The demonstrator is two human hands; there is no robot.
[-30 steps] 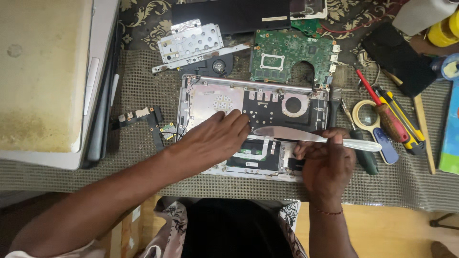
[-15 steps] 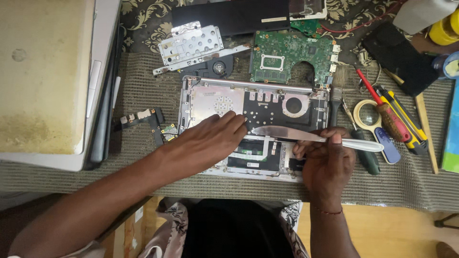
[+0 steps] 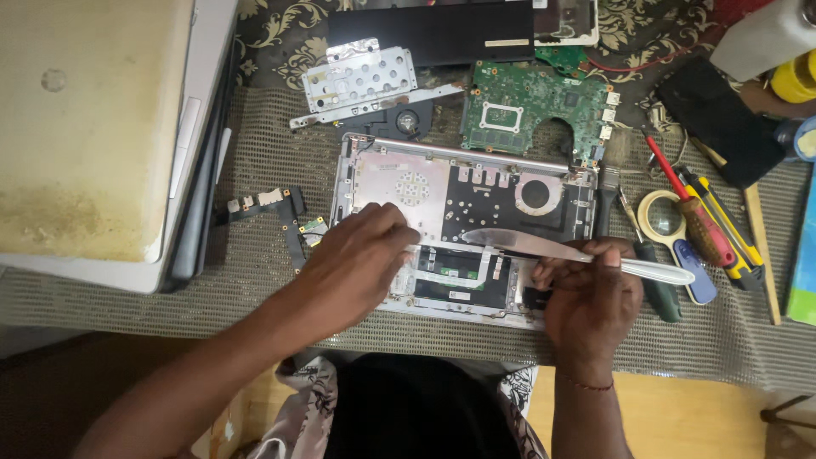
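The opened laptop shell (image 3: 463,229) lies flat on the mesh mat (image 3: 272,170), just below the green circuit board (image 3: 535,110). The left hand (image 3: 361,259) rests on its left part with the fingers pressing down and holding nothing, while the right hand (image 3: 591,297) is closed around a table knife (image 3: 569,252) whose blade lies across the shell. The shell looks stiff and light but its thin flat cables seem fragile, so I think it is better to grip the outer frame only.
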